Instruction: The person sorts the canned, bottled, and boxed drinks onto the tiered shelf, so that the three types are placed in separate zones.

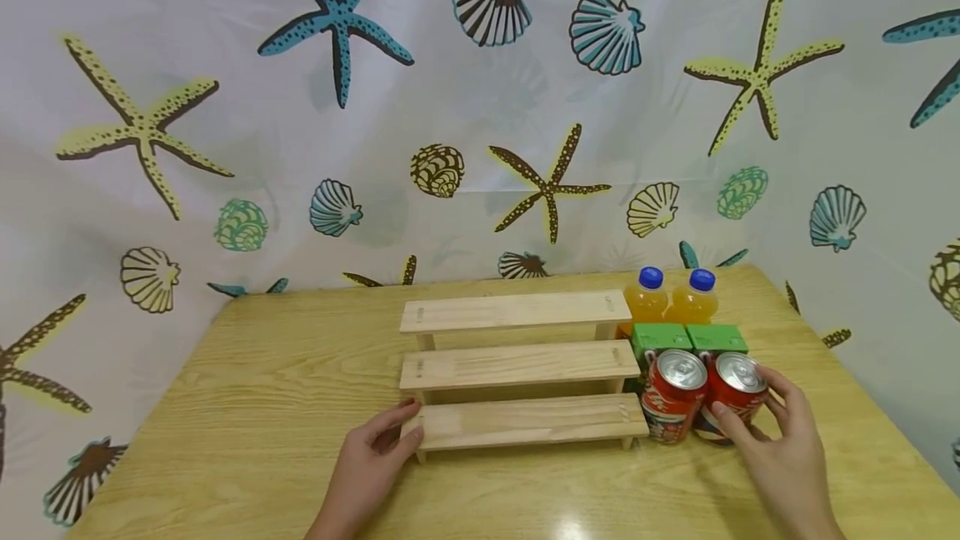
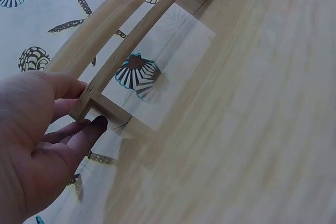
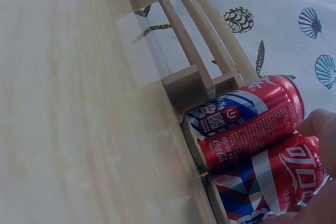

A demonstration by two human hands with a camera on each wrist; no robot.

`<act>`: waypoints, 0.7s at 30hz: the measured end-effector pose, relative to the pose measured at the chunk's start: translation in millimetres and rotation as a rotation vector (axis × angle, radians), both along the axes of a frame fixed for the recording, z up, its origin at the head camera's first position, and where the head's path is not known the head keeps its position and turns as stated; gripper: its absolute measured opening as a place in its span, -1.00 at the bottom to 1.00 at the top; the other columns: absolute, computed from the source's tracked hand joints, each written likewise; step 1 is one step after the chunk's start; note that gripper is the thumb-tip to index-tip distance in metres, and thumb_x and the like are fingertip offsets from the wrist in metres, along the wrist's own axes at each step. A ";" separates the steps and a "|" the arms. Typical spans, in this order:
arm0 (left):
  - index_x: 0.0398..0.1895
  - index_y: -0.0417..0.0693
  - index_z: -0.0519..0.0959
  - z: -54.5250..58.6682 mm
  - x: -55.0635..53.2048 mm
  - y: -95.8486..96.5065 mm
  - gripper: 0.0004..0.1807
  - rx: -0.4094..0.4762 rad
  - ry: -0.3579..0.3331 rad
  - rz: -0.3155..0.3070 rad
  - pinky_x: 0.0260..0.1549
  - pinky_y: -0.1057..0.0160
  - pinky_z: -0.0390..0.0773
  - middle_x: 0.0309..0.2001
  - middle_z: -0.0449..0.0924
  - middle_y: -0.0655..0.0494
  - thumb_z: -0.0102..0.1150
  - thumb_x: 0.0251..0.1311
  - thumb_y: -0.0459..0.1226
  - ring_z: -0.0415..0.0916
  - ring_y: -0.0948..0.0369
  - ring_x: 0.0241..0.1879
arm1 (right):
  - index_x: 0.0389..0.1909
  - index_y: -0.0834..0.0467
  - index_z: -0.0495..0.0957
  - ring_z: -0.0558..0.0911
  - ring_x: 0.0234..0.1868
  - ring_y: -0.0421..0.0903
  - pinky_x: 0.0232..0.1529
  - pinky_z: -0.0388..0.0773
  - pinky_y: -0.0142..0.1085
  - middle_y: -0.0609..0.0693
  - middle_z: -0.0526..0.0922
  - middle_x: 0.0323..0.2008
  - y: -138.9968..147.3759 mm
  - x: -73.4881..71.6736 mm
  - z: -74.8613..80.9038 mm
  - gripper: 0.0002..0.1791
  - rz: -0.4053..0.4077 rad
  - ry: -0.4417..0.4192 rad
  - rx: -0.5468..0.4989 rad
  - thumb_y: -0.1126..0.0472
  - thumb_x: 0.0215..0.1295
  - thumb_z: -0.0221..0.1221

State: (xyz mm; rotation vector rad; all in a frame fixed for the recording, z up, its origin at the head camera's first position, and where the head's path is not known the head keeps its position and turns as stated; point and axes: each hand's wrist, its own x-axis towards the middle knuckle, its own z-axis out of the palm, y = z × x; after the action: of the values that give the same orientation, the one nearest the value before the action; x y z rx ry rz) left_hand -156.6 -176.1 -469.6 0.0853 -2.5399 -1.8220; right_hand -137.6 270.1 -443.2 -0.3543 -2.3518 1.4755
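A three-tier wooden stand (image 1: 525,423) rises in steps toward the back of the table. My left hand (image 1: 367,465) holds the left end of its lowest board, thumb and fingers about the corner in the left wrist view. On the stand's right side are two red cola cans standing upright. My right hand (image 1: 787,440) grips the right can (image 1: 738,373), fingers behind it and thumb in front. Between that can and the stand is the left can (image 3: 247,121), right at the end of the lowest board in the right wrist view.
Behind the cans stand two green boxes (image 1: 716,338), and behind those two orange drink bottles (image 1: 693,298) with blue caps. The wood-grain table (image 1: 285,373) extends left and in front of the stand. A shell-and-starfish-print cloth (image 1: 450,107) hangs behind and at both sides.
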 end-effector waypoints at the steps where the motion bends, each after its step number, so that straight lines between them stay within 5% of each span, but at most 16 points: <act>1: 0.24 -0.11 0.57 -0.6 -0.1 -0.3 -0.53 -0.003 -0.002 -0.002 0.37 0.12 0.37 0.36 0.46 -0.08 0.31 0.31 -0.18 0.35 -0.01 0.40 | 0.50 0.13 0.13 0.32 0.42 0.28 -0.06 0.66 -0.49 0.16 0.18 0.45 0.3 -0.3 -0.1 -0.12 -0.002 -0.005 -0.003 0.07 0.27 0.37; 7: 0.25 -0.08 0.57 -2.2 0.1 -1.3 -0.53 -0.020 -0.003 -0.009 0.35 0.07 0.40 0.35 0.47 -0.03 0.30 0.31 -0.17 0.36 -0.02 0.39 | 0.50 0.08 0.15 0.31 0.43 0.26 -0.09 0.65 -0.54 0.14 0.17 0.47 1.1 -1.3 -1.9 -0.12 -0.010 -0.027 -0.016 0.06 0.26 0.38; 14: 0.27 -0.07 0.56 -2.7 3.5 -1.4 -0.52 -0.040 -0.005 -0.012 0.34 0.07 0.41 0.36 0.47 -0.04 0.29 0.32 -0.16 0.37 -0.02 0.38 | 0.54 0.07 0.02 0.25 0.42 0.38 0.16 0.57 0.19 0.20 0.10 0.50 2.3 0.5 -6.9 -0.06 0.048 -0.036 0.004 0.01 0.29 0.34; 18: 0.28 -0.07 0.54 -1.9 3.7 -1.4 -0.52 -0.038 -0.003 -0.019 0.35 0.05 0.41 0.36 0.46 -0.05 0.27 0.33 -0.14 0.39 -0.04 0.37 | 0.55 0.07 -0.11 0.25 0.40 0.41 0.06 0.67 -0.36 0.26 0.08 0.46 4.8 -0.2 -8.6 -0.02 0.112 -0.028 0.018 0.02 0.33 0.31; 21: 0.28 -0.07 0.55 -1.9 3.6 -0.6 -0.52 -0.034 0.002 -0.017 0.35 0.05 0.41 0.36 0.46 -0.05 0.27 0.33 -0.15 0.40 -0.04 0.36 | 0.55 0.05 -0.16 0.28 0.37 0.45 -0.13 0.46 -0.75 0.30 0.10 0.41 6.7 0.0 -11.3 0.00 0.128 -0.021 0.027 0.06 0.32 0.32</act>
State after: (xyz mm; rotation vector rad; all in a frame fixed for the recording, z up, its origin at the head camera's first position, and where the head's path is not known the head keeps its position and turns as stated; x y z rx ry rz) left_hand -152.9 -176.7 -471.5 0.0622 -2.5768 -1.7832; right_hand -137.6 276.7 -454.5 -0.2168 -2.4495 1.5021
